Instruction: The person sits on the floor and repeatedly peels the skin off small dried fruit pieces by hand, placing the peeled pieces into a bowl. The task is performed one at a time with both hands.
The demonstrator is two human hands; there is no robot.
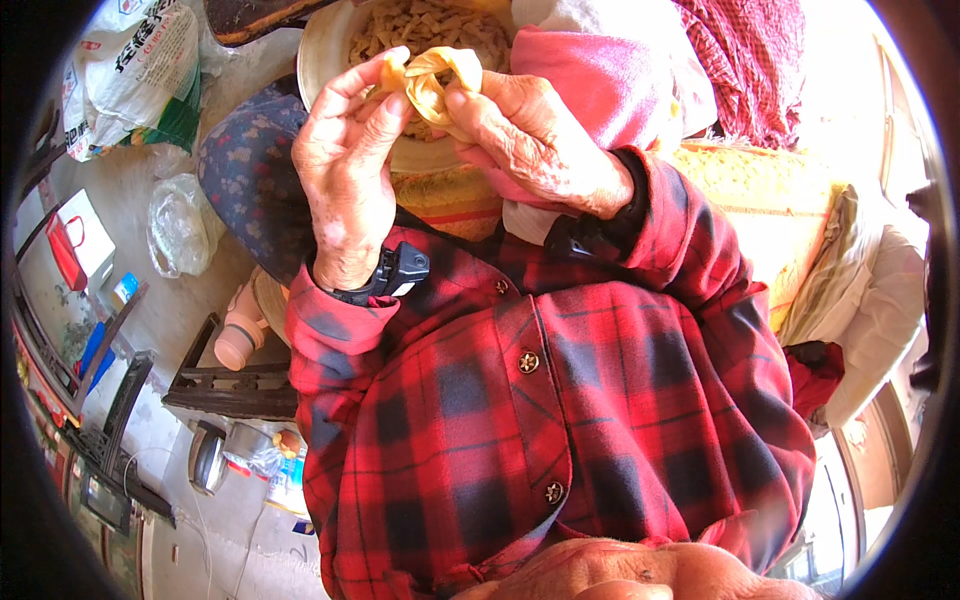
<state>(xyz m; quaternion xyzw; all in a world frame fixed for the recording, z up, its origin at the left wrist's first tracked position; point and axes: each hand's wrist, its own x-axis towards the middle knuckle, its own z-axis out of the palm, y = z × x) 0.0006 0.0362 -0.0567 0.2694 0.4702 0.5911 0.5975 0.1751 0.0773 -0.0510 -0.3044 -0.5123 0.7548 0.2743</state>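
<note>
A curled, pale yellow strip (428, 85), looped over itself, is held up between my two hands. My left hand (345, 165) pinches its left end between thumb and fingers. On the other side, the thumb and bent fingers of my right hand (535, 140) grip the loop's right part. What the strip is made of I cannot tell. Just beyond and beneath my hands sits a wide, pale basin (320, 55), partly hidden by them. Many small tan-brown cut pieces (425, 28) lie in it.
Pink cloth (570, 85) bunches right of the basin, with dark red fabric (755, 60) behind it. A yellow cover (750, 185) lies at the right. On the left are a white-and-green sack (140, 75), a clear plastic bag (183, 225) and dark wooden furniture (235, 388).
</note>
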